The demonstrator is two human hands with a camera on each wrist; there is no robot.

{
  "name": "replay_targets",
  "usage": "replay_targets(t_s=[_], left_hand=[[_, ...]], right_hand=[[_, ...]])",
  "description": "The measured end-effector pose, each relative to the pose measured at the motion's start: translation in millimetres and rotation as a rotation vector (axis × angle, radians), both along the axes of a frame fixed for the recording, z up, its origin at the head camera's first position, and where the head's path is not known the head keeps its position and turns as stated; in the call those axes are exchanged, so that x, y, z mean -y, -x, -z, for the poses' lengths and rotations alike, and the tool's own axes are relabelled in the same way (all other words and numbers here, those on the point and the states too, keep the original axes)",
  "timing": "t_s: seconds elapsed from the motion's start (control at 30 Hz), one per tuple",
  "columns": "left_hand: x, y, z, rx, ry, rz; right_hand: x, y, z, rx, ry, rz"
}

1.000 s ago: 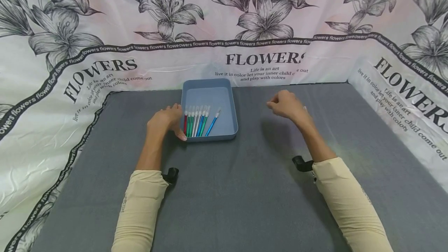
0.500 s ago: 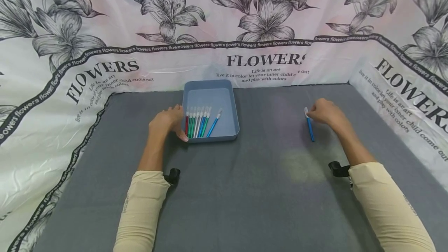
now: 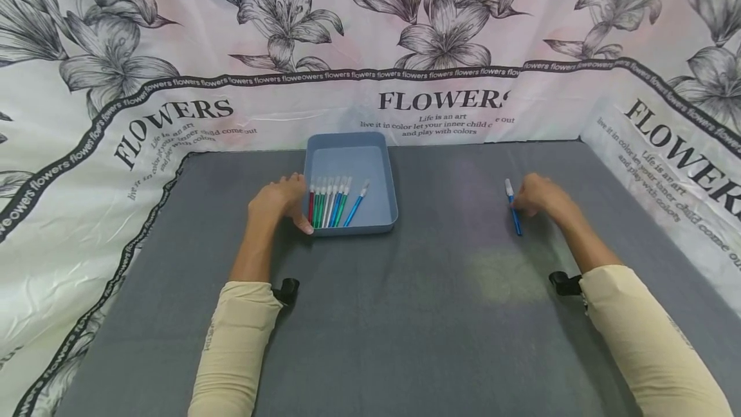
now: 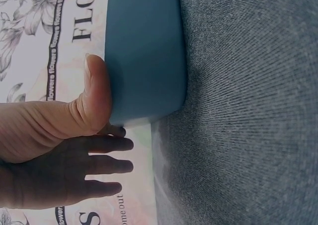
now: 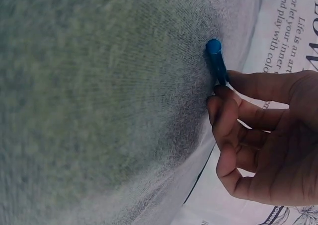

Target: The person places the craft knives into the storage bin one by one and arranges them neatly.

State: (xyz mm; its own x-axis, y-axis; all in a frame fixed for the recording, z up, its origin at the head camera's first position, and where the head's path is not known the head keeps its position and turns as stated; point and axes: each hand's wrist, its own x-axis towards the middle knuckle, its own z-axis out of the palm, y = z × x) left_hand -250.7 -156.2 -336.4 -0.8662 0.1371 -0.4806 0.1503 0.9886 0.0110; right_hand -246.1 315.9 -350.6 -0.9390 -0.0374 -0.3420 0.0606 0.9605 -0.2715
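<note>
A grey-blue tray (image 3: 370,229) stands on the table's far side. Inside lie several slim markers (image 3: 329,203) with whitish caps: red, green, white and blue bodies in a row, plus a blue marker (image 3: 356,203) slightly apart. My left hand (image 3: 279,201) rests at the tray's near left corner. In the left wrist view its thumb (image 4: 97,93) touches the tray wall, other fingers extended. Over on the right, another blue marker (image 3: 514,211) lies at the table, whitish cap pointing away. My right hand (image 3: 541,195) pinches its body between thumb (image 5: 261,86) and forefinger, other fingers curled.
Grey cloth (image 3: 405,327) covers the table. A white and pink flower-printed sheet (image 3: 324,108) rises behind it and along both sides. A black strap piece (image 3: 564,283) sticks out from the right wrist, and another black piece (image 3: 287,291) from the left.
My right hand has moved right from beside the tray's right to the lone blue marker, then shifted from its cap onto its body. My left hand stays at the tray corner.
</note>
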Motion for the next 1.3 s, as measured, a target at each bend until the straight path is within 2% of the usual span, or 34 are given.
replay_targets(t_s=[0.37,0.53,0.67,1.03,1.13,1.3], left_hand=[[-0.6,0.7,0.1,-0.001,-0.015,-0.026],[-0.9,1.4,0.4,-0.001,-0.004,-0.019],[-1.0,1.2,-1.1,-0.006,-0.005,-0.023],[-3.5,1.6,-1.9,0.010,-0.001,-0.032],[-3.6,1.1,-2.0,0.010,-0.005,-0.044],[-2.2,1.4,-1.5,0.009,0.000,-0.029]], right_hand=[[3.3,1.6,2.7,0.014,0.008,0.008],[6.5,1.6,2.5,-0.003,0.068,0.003],[15.4,-0.3,-4.4,-0.040,0.115,-0.008],[70.2,-10.4,-34.4,-0.122,0.165,-0.090],[91.0,-11.8,-38.8,-0.138,0.210,-0.122],[126.8,-7.6,-40.4,-0.137,0.252,-0.174]])
